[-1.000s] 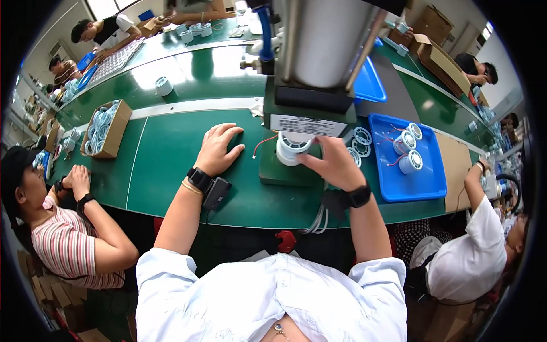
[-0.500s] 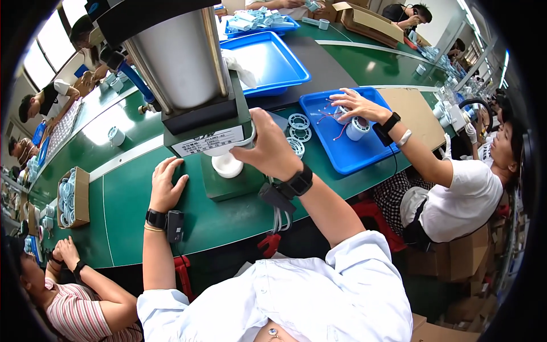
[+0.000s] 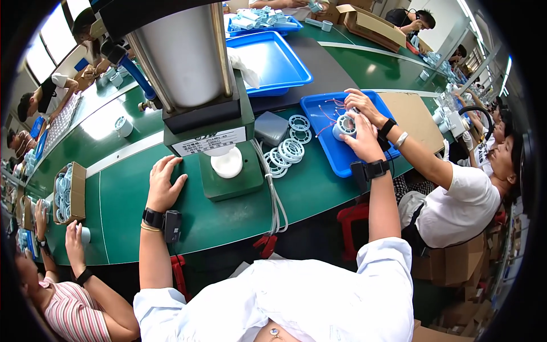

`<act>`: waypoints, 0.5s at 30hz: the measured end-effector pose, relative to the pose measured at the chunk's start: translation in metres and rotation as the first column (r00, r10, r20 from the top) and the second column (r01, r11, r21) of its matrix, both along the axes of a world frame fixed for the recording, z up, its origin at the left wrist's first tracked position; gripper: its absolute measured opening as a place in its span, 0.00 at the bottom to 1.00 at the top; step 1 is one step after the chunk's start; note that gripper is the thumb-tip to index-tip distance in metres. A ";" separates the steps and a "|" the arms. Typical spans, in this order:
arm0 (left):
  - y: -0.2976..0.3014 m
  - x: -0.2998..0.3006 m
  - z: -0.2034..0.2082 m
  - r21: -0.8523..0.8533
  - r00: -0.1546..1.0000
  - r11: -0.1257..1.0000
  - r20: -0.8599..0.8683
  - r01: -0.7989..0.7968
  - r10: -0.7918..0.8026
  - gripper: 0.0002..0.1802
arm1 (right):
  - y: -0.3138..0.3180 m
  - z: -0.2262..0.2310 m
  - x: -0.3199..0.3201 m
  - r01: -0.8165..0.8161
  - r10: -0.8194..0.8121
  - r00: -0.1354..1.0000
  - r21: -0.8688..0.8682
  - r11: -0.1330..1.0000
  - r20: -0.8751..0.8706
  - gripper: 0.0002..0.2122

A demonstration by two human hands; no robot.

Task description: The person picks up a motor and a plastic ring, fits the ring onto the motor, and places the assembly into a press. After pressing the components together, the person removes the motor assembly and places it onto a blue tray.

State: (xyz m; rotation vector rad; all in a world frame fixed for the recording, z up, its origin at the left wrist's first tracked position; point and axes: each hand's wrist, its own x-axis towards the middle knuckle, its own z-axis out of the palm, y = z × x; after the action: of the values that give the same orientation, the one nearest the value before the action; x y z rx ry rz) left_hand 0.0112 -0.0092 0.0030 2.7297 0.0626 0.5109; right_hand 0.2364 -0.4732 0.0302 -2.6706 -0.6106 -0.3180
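Note:
My left hand [image 3: 164, 185] lies on the green table with its fingers apart, holding nothing, left of the press base [image 3: 233, 188]. My right hand [image 3: 366, 141] reaches into the blue tray [image 3: 341, 167]. Its fingers and thumb close around a light-blue cylindrical housing [image 3: 344, 126] with a ringed top. A co-worker's hand [image 3: 366, 106] is right beside mine over the same tray, near thin red wires [image 3: 326, 114]. In front of me stands the press [image 3: 185, 62], a silver cylinder above a white round seat [image 3: 227, 164] whose top shows no part on it.
Several light-blue rings [image 3: 289, 150] lie between press and tray, near a grey block [image 3: 270, 128]. Grey cables [image 3: 276, 205] hang over the front edge. Another blue tray [image 3: 279, 62] is behind. A box of rings [image 3: 67, 194] stands left; co-workers sit on both sides.
My right hand has left the side of the press and moved right, onto the housing in the tray. My left hand stays put. The co-worker at left has raised a light-blue cup.

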 end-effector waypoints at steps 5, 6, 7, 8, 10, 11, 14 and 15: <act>0.002 -0.001 -0.002 0.013 1.000 1.000 0.005 -0.006 0.006 0.24 | -0.006 -0.008 0.039 0.063 -0.063 0.998 -0.142 0.988 0.006 0.31; 0.001 0.000 -0.001 0.008 1.000 1.000 0.004 -0.002 0.002 0.24 | -0.015 -0.013 0.047 0.100 -0.087 0.993 -0.191 0.977 0.075 0.31; -0.002 0.002 -0.001 0.003 1.000 1.000 0.002 -0.010 0.010 0.24 | -0.016 -0.010 0.048 0.146 -0.135 0.988 -0.199 0.969 0.070 0.31; 0.002 -0.002 -0.001 0.010 1.000 1.000 0.016 -0.016 0.016 0.23 | -0.011 -0.005 0.045 0.175 -0.165 0.984 -0.204 0.963 0.064 0.31; 0.004 -0.007 -0.004 0.011 0.999 1.000 0.031 -0.019 0.019 0.23 | -0.006 -0.005 0.038 0.078 -0.050 0.965 -0.099 0.992 0.259 0.27; 0.003 -0.004 -0.005 0.005 0.999 1.000 0.033 -0.015 0.015 0.23 | 0.001 0.003 0.025 -0.039 0.026 0.978 0.059 0.998 0.207 0.22; 0.003 -0.008 -0.001 -0.024 0.996 0.999 0.077 -0.047 0.049 0.20 | 0.036 0.010 -0.020 -0.193 0.281 0.958 0.601 0.775 -0.054 0.09; 0.004 -0.012 0.002 -0.142 0.994 0.989 0.089 -0.044 0.057 0.18 | 0.051 0.004 -0.033 -0.225 0.395 0.914 0.693 0.685 -0.093 0.07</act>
State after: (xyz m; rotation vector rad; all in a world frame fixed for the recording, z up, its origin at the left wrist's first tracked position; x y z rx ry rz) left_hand -0.0004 -0.0052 0.0050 2.5694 0.1388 0.6222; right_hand 0.2038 -0.4224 0.0338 -1.8227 -0.6987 -0.0852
